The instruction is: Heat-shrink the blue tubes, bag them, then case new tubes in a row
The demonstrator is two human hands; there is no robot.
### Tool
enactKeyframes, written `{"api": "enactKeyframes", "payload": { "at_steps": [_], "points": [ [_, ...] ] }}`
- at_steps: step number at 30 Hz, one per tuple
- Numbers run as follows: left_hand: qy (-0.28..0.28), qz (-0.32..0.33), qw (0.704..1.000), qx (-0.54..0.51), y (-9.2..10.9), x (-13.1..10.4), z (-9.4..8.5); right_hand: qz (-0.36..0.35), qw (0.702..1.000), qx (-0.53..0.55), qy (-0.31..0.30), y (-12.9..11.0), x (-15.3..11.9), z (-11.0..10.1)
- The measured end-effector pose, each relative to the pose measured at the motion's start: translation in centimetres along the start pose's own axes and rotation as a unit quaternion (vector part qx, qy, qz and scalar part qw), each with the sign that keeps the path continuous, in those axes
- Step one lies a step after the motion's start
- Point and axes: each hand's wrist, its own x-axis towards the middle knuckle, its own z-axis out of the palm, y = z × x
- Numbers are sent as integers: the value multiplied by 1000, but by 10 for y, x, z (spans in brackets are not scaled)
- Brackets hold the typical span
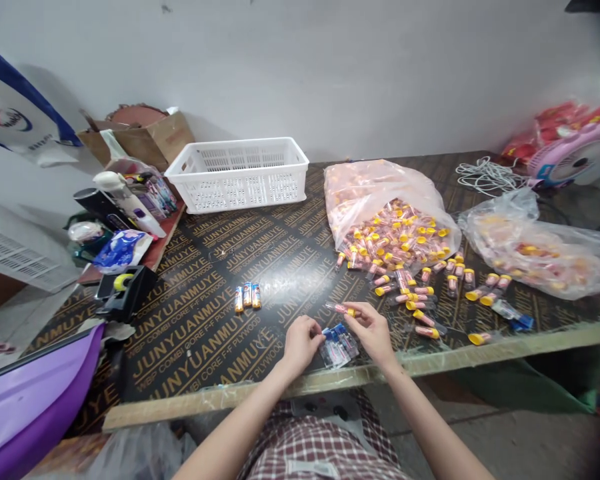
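In my right hand (373, 331) is a small clear tube with a yellow cap (341, 309), pinched between thumb and fingers and lying nearly level. My left hand (301, 341) is closed with its fingertips at a small pile of clear packets with blue ends (336, 348); what it grips, if anything, is hidden. The pile lies between my hands, close to the table's front edge. Beyond my left hand three small orange-and-blue batteries (248, 296) stand or lie side by side. Loose yellow-capped tubes (420, 298) are scattered right of my right hand.
An open plastic bag (375, 183) spills many capped tubes onto the table (205, 347). Another filled bag (545, 243) lies to its right. A white basket (243, 190) stands at the back. Left are a tape dispenser (125, 293) and purple dustpan-like bin (40, 407); a pink fan (575, 157) sits far right.
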Motion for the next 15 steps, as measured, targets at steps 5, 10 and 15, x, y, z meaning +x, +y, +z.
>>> {"api": "enactKeyframes", "payload": {
  "at_steps": [5, 10, 15],
  "points": [
    [41, -180, 916, -355, 1, 2, -23, 16, 997, 81, -2, -13, -14, 2],
    [86, -228, 842, -480, 2, 0, -44, 20, 995, 99, 4, -24, -29, 13],
    [102, -260, 805, -523, 2, 0, -47, 5, 997, 79, 15, -25, -35, 22]
  ]
}}
